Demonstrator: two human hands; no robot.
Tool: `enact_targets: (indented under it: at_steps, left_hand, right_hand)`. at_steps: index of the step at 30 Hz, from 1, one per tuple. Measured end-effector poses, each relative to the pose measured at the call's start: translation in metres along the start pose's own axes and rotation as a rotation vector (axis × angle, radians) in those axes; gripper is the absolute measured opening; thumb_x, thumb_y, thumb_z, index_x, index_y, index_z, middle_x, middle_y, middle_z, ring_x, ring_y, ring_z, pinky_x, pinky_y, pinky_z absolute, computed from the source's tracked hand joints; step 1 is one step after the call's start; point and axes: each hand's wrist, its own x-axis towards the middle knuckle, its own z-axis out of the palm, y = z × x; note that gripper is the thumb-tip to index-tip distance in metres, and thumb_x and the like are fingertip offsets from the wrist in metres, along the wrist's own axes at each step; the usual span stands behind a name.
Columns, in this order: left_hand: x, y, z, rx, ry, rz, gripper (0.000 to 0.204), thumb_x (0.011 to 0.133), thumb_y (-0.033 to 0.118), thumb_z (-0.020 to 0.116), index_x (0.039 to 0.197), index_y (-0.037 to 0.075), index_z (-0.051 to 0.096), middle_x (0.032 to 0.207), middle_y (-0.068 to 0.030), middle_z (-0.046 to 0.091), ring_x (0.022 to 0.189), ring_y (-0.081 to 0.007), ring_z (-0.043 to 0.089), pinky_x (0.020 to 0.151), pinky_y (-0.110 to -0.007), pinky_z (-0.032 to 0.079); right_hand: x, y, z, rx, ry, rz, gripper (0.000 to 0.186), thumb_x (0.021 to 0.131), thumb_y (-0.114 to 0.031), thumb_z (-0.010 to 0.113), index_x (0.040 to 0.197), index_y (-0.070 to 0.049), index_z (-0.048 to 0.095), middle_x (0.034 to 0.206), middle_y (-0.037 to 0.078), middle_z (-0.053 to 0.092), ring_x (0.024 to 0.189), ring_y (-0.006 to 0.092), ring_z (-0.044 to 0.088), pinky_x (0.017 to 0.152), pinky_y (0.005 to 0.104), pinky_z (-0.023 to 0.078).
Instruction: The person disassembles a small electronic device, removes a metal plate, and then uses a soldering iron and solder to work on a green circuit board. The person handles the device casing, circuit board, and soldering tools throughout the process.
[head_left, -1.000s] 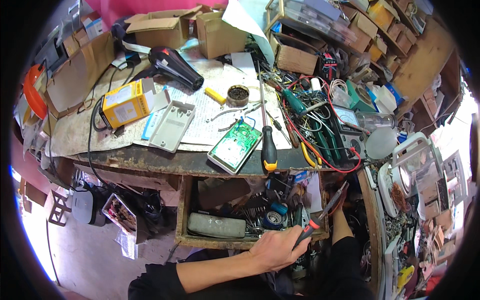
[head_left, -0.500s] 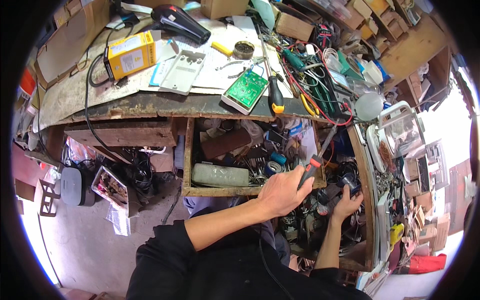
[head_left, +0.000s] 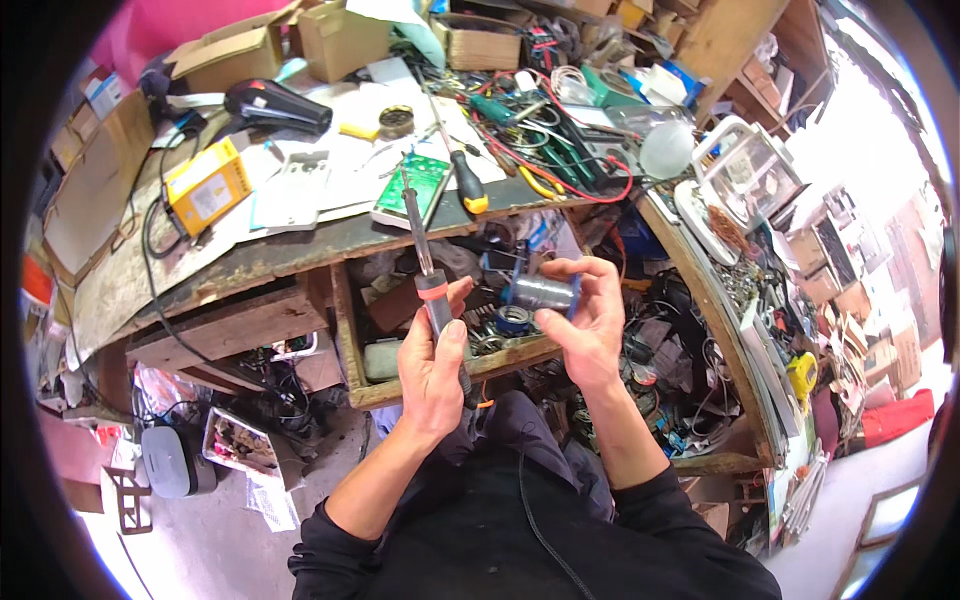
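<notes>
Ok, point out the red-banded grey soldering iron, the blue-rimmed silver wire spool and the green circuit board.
Red-banded grey soldering iron (head_left: pixel 433 292): head view, on the handle's red band.
Blue-rimmed silver wire spool (head_left: pixel 541 293): head view, on the wound wire.
Green circuit board (head_left: pixel 430 182): head view, on its green face.

The scene is brightly lit; the right and lower-left edges are burnt out to white. Paper (head_left: pixel 355 100) on the table (head_left: pixel 300 247) is washed out, the drawer (head_left: pixel 390 393) is shadowed, and lines are bent near the dark rim.
</notes>
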Motion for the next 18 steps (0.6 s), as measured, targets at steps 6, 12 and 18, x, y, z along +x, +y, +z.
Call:
enact_targets:
  at_steps: [6,12,18]
  left_hand:
    - [0.000,0.032,-0.039,0.073,-0.027,-0.069,0.052,0.105,0.024,0.056,0.149,-0.002,0.049,0.141,-0.0115,0.059,0.124,-0.0156,0.055,0.107,-0.031,0.042]
    - [0.015,0.035,-0.064,0.272,-0.078,-0.097,0.032,0.101,0.020,0.063,0.123,-0.002,0.067,0.114,-0.0051,0.065,0.104,-0.0118,0.057,0.090,-0.028,0.047]
    - [0.019,0.023,-0.073,0.318,-0.021,-0.127,0.025,0.101,0.021,0.067,0.102,-0.005,0.069,0.091,-0.0028,0.059,0.083,-0.0096,0.052,0.075,-0.026,0.044]
  right_hand:
    - [0.014,0.031,0.040,0.026,-0.367,0.099,0.055,0.072,0.016,0.068,0.117,-0.007,0.046,0.122,0.010,0.058,0.116,0.0182,0.057,0.105,0.0339,0.046]
    - [0.025,0.037,0.062,-0.326,-0.606,-0.068,0.057,0.070,0.009,0.079,0.122,-0.003,0.059,0.123,0.008,0.056,0.118,0.0189,0.057,0.106,0.0339,0.045]
    - [0.031,0.044,0.066,-0.315,-0.617,-0.030,0.058,0.068,0.004,0.081,0.121,-0.003,0.059,0.117,0.010,0.058,0.113,0.0238,0.060,0.102,0.0352,0.047]
